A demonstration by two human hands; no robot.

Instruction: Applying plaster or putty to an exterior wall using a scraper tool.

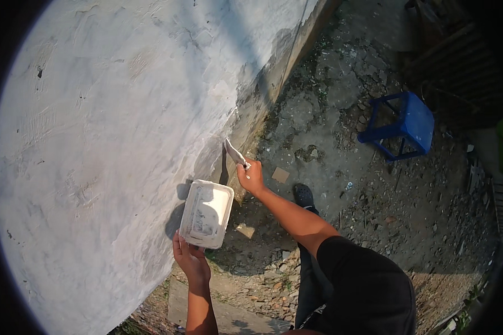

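Left hand [191,261] grips the near edge of a shallow, off-white rectangular tray [189,215], probably plastic — likely light, stiff, best supported from beneath — while the right hand [252,176], farther forward, clasps the near end of a flat, grey-white scraper [235,154], seemingly thin-bladed.

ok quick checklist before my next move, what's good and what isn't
1. Left hand holding the tray: ok, at its near end.
2. Right hand gripping the scraper: ok.
3. Scraper blade touching the wall: cannot tell; its tip appears close.
4. Enough pale material in the tray: cannot tell, depth unclear.
5. Blue stool away from both hands: ok, off to the right.
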